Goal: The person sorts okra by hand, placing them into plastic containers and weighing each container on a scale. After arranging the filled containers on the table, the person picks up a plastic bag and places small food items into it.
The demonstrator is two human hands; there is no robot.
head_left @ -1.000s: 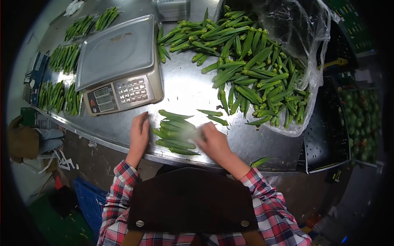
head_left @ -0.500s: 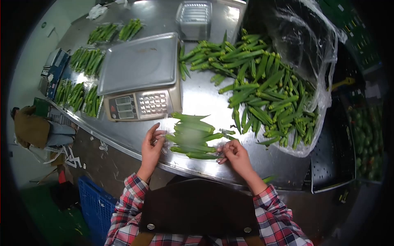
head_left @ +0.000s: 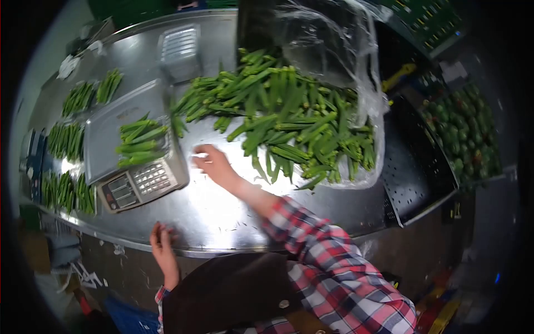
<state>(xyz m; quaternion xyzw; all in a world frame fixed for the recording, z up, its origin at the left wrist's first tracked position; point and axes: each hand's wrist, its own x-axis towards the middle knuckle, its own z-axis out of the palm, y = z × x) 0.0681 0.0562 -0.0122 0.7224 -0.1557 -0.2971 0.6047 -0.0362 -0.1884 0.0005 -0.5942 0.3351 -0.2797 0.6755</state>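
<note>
— Where is the bunch of okra (head_left: 142, 143) lying?
— It is lying on the pan of the scale (head_left: 105, 139), toward the pan's right side, just behind the keypad.
— Which way are the pods running?
— They are lying side by side, with the long axis running left to right across the pan and rising a little toward the right. The view is blurring too much to tell which end is the stem.
— What is the right hand (head_left: 211, 162) doing?
— It is hovering over the bare table (head_left: 222, 217), just beside the scale's right edge. Its fingers are loosely curled and half open, holding nothing, and it is apart from the bunch.
— And the left hand (head_left: 162, 245)?
— It is resting on the near edge of the table, fingers spread flat, gripping nothing.
— What is lying around them?
— A big pile of okra (head_left: 289, 117) is spilling out of a clear plastic bag (head_left: 334, 50) beyond the right hand, pods pointing many ways. Smaller bundles (head_left: 67, 139) are sitting in rows left of the scale, a stack of trays (head_left: 179, 47) is standing behind it, and a black crate (head_left: 411, 161) is sitting at the table's right end.
</note>
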